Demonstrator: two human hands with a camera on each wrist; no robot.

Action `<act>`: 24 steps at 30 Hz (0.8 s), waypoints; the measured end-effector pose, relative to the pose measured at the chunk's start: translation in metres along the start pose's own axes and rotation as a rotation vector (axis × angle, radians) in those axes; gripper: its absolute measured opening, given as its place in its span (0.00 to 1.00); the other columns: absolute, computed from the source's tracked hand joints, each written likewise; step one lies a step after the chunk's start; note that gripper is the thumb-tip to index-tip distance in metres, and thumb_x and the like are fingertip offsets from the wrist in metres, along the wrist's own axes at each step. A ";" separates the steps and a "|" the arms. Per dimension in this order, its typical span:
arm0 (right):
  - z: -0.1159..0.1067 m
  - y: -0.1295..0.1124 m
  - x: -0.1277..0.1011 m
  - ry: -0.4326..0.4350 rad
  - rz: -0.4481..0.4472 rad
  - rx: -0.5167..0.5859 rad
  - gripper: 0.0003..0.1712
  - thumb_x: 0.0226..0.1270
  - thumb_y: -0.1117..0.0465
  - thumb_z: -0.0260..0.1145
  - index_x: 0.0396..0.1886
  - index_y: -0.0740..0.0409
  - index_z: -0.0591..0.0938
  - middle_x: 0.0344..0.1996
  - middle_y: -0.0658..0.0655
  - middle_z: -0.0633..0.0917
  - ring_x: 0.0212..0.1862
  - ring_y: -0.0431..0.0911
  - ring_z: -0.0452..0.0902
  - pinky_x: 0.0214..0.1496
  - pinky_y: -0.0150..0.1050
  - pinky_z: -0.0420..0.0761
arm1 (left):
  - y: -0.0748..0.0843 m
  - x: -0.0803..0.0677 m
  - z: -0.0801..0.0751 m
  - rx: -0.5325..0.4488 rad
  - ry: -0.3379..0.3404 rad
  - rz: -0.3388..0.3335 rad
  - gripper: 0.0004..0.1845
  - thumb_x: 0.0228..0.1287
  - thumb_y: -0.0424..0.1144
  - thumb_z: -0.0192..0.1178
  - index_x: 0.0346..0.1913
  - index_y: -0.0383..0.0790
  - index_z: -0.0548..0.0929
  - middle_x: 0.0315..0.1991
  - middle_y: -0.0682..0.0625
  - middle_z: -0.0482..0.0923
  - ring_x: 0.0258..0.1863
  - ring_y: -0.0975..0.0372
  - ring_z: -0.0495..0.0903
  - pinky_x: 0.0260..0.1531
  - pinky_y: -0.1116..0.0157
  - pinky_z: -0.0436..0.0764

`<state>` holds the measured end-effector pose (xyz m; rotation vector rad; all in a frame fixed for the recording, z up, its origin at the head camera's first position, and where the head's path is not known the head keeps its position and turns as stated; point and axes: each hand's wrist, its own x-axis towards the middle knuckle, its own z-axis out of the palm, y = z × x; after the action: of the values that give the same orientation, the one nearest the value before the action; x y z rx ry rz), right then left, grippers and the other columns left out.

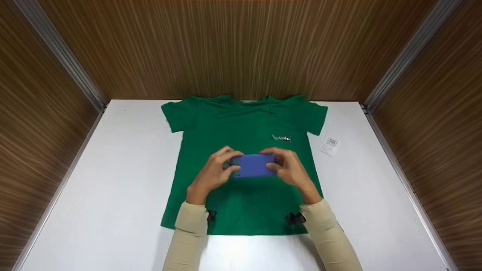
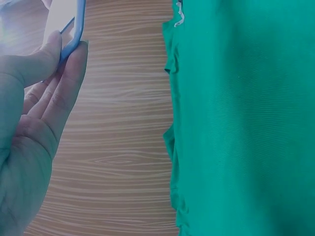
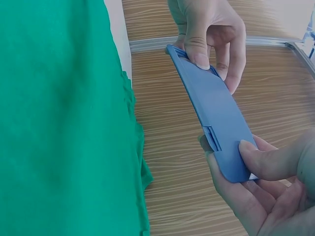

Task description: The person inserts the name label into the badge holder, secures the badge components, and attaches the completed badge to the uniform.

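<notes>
Both hands, left hand (image 1: 211, 175) and right hand (image 1: 290, 169), pinch opposite ends of a blue case (image 1: 253, 165), its long axis crosswise above the green T-shirt (image 1: 241, 203).

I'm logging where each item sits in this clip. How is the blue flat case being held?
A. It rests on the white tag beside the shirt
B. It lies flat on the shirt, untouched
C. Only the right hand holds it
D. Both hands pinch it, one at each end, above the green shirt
D: the left hand and right hand each pinch an end of the blue case over the green shirt.
</notes>
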<state>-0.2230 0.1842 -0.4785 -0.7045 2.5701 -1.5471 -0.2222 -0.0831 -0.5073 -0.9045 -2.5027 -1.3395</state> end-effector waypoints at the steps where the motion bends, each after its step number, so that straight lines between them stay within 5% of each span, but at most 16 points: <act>1: 0.000 0.000 0.000 0.000 0.002 -0.001 0.21 0.72 0.75 0.61 0.62 0.59 0.83 0.56 0.68 0.86 0.47 0.59 0.86 0.52 0.59 0.87 | 0.000 0.000 0.000 -0.001 0.002 0.002 0.17 0.71 0.35 0.65 0.61 0.41 0.84 0.48 0.45 0.80 0.42 0.59 0.79 0.43 0.58 0.87; 24: -0.001 0.001 0.001 0.035 0.026 -0.013 0.21 0.71 0.75 0.63 0.61 0.60 0.84 0.56 0.68 0.86 0.48 0.59 0.88 0.51 0.58 0.87 | -0.004 -0.002 -0.004 0.012 0.014 0.011 0.17 0.71 0.34 0.65 0.61 0.41 0.84 0.48 0.40 0.81 0.42 0.57 0.79 0.42 0.57 0.88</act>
<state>-0.2250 0.1850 -0.4789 -0.6486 2.6062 -1.5503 -0.2237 -0.0883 -0.5085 -0.9019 -2.4891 -1.3218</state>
